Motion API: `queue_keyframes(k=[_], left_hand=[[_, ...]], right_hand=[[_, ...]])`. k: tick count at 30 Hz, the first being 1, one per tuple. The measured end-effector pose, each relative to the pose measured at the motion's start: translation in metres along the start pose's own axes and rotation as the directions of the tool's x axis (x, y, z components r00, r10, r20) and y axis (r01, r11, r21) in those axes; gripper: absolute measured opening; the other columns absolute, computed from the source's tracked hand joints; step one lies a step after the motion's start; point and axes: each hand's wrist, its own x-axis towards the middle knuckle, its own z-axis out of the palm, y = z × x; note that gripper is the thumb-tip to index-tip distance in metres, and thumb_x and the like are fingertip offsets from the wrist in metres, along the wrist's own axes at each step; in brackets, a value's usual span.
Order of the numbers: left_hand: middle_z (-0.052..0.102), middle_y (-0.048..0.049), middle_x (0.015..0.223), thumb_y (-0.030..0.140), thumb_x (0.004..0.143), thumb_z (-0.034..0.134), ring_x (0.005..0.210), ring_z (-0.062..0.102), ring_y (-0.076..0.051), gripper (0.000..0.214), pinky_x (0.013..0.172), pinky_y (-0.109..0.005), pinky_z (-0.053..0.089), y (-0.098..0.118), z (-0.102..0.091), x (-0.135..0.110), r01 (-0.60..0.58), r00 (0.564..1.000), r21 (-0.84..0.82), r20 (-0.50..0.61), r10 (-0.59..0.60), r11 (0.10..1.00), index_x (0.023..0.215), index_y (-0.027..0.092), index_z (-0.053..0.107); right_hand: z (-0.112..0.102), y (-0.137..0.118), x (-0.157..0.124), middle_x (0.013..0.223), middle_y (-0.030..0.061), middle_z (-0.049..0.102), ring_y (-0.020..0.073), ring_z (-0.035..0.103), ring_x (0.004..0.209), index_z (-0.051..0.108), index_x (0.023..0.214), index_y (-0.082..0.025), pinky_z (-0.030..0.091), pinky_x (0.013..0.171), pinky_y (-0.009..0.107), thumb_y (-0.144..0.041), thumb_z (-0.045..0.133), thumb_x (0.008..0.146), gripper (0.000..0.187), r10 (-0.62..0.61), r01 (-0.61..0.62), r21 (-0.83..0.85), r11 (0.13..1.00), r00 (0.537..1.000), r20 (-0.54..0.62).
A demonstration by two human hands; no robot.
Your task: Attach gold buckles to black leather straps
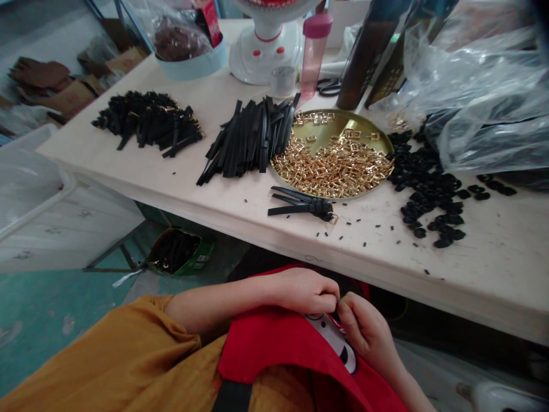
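Note:
My left hand (306,290) and my right hand (364,327) rest in my lap below the table edge, over a red apron (274,343). Both have their fingers curled and pinched together where the hands meet; what they pinch is too small to make out. On the table above lie a few assembled black straps with a buckle (302,205), beside a round gold tray (343,123) full of gold buckles (332,169). Left of the tray is a pile of plain black straps (249,140).
A second heap of buckled black straps (148,121) lies far left. Black loops (429,186) spread right of the tray, under plastic bags (480,97). A white fan base (266,48), pink bottle (314,54) and blue bowl (195,63) stand behind. A green box (178,252) sits on the floor.

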Motion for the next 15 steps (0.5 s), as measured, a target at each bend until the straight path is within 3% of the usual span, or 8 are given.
queue_keyframes(k=[5, 10, 15], left_hand=[[0.063, 0.0018, 0.078, 0.021, 0.077, 0.038, 0.068, 0.056, -0.011, 0.022, 0.058, -0.019, 0.038, -0.0005, -0.0002, -0.0014, 0.024, 0.999, 0.013, 0.022, -0.024, 1.0, 0.085, 0.019, 0.058], [0.063, -0.002, 0.088, 0.033, 0.075, 0.045, 0.075, 0.057, -0.015, 0.029, 0.058, -0.021, 0.039, 0.0019, 0.0022, -0.003, 0.027, 1.0, 0.063, -0.007, -0.027, 0.998, 0.099, 0.02, 0.055], [0.063, -0.0009, 0.08, 0.032, 0.076, 0.044, 0.069, 0.055, -0.014, 0.019, 0.053, -0.02, 0.036, 0.0039, 0.0022, 0.0, 0.019, 1.0, 0.104, 0.007, -0.02, 0.994, 0.082, 0.018, 0.056]], right_hand=[[0.0027, 0.001, -0.0008, 0.054, -0.0037, 0.042, 0.0102, 0.042, 0.047, 0.038, 0.062, -0.022, 0.033, 0.045, 0.022, -0.022, 0.034, 0.087, 0.026, 0.089, -0.092, 0.116, 0.989, 0.996, 0.031], [-0.0031, 0.003, 0.0017, 0.056, -0.0023, 0.044, 0.0116, 0.044, 0.051, 0.039, 0.062, -0.022, 0.033, 0.047, 0.024, -0.025, 0.037, 0.087, 0.025, 0.1, -0.101, 0.012, 0.995, 0.994, 0.043], [-0.0033, -0.0003, 0.003, 0.054, -0.003, 0.043, 0.0106, 0.042, 0.048, 0.039, 0.061, -0.022, 0.034, 0.046, 0.022, -0.025, 0.037, 0.086, 0.026, 0.103, -0.104, 0.043, 0.994, 0.995, 0.017]])
